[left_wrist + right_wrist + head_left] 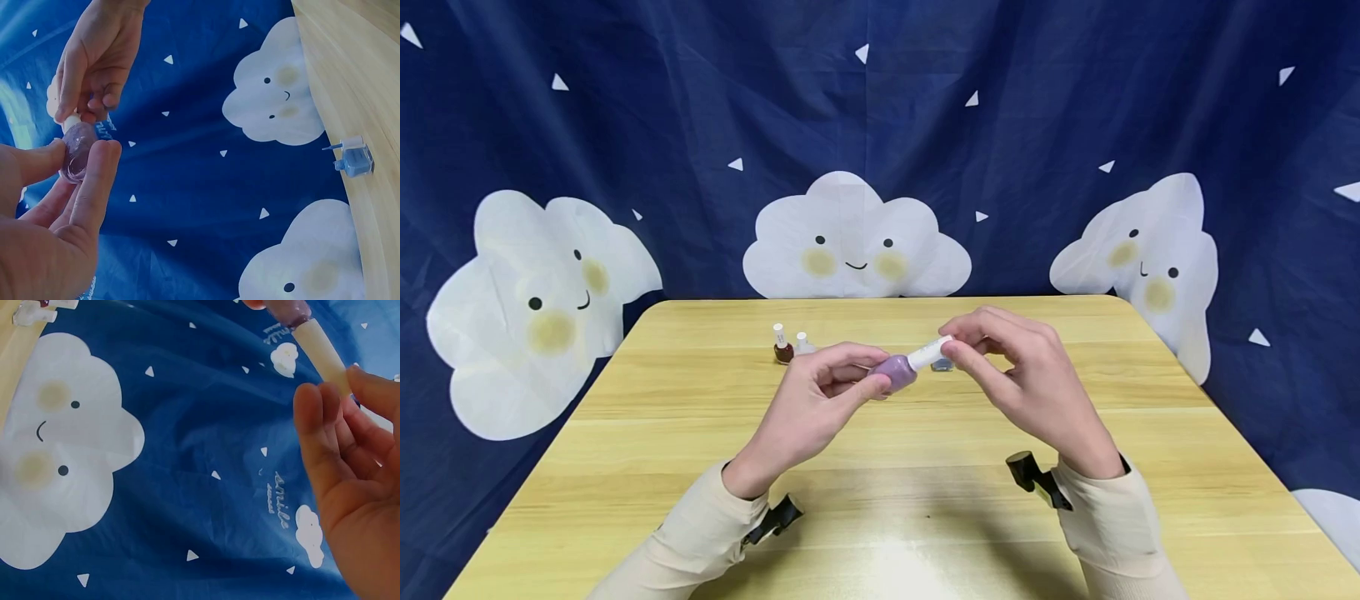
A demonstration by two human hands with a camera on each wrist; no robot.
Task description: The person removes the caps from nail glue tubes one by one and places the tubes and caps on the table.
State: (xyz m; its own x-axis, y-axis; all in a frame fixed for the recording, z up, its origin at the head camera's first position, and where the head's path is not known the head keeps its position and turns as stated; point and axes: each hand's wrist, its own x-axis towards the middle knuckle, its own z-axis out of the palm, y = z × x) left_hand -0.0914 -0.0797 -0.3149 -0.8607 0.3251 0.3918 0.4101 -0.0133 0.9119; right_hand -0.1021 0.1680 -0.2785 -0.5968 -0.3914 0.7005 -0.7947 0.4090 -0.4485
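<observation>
A nail polish bottle (896, 374) with purple polish is held in the air above the table, tilted, its long white cap (929, 353) pointing up to the right. My left hand (812, 408) grips the glass body between thumb and fingers. The end of the cap is pinched between the thumb and fingertips of my right hand (1033, 383). In the right wrist view the white cap (320, 353) meets the neck of the purple bottle (289, 311). On the table behind stands a blue nail polish bottle (357, 162), uncapped, with a white cap and brush (350, 143) beside it.
Farther back on the wooden table (700, 433) stand a dark red nail polish bottle (783, 353) and a pale one (803, 344), the latter partly hidden by my left hand. Behind the table hangs a dark blue curtain (700, 100) with smiling clouds.
</observation>
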